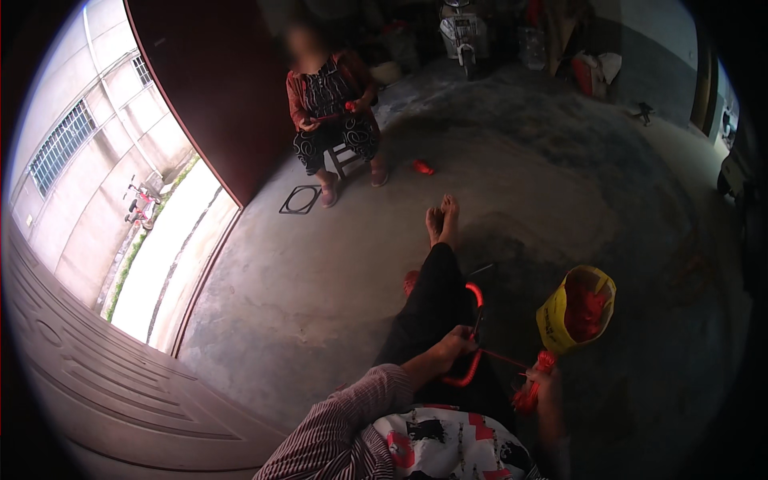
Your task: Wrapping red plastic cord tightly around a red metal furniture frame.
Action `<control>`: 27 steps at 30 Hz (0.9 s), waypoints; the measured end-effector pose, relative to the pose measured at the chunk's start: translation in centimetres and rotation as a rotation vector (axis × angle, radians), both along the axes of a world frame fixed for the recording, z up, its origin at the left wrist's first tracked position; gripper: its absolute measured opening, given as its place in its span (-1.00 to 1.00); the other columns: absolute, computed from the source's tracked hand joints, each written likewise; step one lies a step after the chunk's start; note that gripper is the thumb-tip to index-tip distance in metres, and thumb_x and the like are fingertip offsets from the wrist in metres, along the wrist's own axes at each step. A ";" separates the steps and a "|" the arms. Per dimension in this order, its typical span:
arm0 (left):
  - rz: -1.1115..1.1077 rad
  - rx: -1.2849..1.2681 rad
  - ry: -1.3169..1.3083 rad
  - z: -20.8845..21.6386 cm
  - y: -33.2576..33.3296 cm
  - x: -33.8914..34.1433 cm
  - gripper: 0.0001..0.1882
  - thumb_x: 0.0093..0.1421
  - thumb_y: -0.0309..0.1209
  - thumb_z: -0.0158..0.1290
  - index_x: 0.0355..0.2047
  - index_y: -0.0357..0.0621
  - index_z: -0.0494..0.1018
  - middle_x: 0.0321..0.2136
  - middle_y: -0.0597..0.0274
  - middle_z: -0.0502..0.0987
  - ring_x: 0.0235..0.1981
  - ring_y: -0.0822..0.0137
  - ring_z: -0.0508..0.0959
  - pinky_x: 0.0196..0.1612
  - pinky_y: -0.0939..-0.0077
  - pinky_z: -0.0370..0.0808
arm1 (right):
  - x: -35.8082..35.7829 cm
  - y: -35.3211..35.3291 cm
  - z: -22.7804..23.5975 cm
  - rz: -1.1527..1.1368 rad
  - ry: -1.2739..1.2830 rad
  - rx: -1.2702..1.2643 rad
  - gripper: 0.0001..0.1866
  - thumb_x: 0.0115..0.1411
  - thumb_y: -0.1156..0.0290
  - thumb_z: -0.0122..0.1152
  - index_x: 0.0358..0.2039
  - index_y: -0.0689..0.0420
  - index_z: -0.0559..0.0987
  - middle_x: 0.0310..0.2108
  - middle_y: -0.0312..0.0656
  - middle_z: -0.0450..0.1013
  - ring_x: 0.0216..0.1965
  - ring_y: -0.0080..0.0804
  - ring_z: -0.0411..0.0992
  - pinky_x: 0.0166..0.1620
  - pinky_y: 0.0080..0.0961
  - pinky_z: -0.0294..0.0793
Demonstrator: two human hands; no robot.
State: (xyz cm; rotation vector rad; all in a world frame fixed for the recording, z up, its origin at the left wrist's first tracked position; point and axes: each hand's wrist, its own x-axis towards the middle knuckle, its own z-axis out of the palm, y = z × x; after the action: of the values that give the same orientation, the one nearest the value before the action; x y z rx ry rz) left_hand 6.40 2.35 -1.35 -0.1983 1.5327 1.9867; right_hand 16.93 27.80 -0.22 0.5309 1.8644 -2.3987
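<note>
My left hand is closed on a curved hoop, above my dark-trousered legs. Much of the hoop is bright red and ridged like wound cord; a darker stretch shows near my fingers. My right hand, lower and to the right, is wrapped round a bundle of red cord. A thin red strand runs taut between the two hands. Beyond the right hand stands a yellow bag with its top open and red material inside.
Another person sits on a stool ahead, holding red things. A red bundle and a dark square frame lie on the concrete floor. An open doorway is at left, a scooter at the back.
</note>
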 end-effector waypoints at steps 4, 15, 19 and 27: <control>0.005 -0.011 -0.027 0.1 0.1 -0.1 -0.49 0.02 -0.48 0.10 0.03 -0.27 0.33 -0.12 0.17 0.41 -0.05 0.32 0.41 0.08 0.43 0.31 | -0.4 0.4 0.5 -0.129 -0.058 -0.105 -0.77 0.09 0.31 0.18 -0.30 0.17 0.48 -0.61 -0.26 0.39 -0.68 -0.49 0.36 -0.63 -0.56 0.33; -0.589 -0.187 0.928 9.3 3.9 4.4 -0.56 0.23 -0.30 0.05 0.06 -0.27 0.31 -0.02 -0.06 0.43 0.04 0.01 0.44 0.04 0.27 0.38 | -2.5 -5.5 8.3 0.156 0.593 0.208 -0.51 0.23 0.37 0.09 0.15 0.23 0.31 0.12 -0.10 0.28 0.11 -0.33 0.32 0.21 -0.36 0.22; -0.453 -0.112 0.554 12.6 3.4 4.5 -0.63 0.35 -0.35 -0.05 0.09 -0.26 0.27 -0.11 0.12 0.46 -0.04 0.35 0.47 0.02 0.43 0.42 | -2.2 -6.6 8.3 0.373 0.443 -0.320 -0.33 0.29 -0.01 0.02 0.23 0.22 0.25 0.14 -0.05 0.30 0.17 -0.31 0.29 0.22 -0.38 0.21; 0.439 0.337 0.260 15.9 -3.6 -0.8 -0.84 0.40 -0.39 -0.15 -0.11 -0.15 0.35 -0.29 0.31 0.47 -0.28 0.48 0.54 -0.18 0.50 0.56 | -3.9 -2.8 4.0 0.417 0.334 -0.594 -0.53 0.18 0.21 0.20 -0.03 0.31 0.49 -0.66 -0.28 0.35 -0.68 -0.63 0.16 -0.57 -0.65 0.14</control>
State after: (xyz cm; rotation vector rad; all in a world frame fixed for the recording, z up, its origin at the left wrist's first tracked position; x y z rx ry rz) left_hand 5.61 -1.25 14.59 -0.1493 1.3586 2.6752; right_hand 13.07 25.01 3.74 -0.2864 1.0762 -2.6439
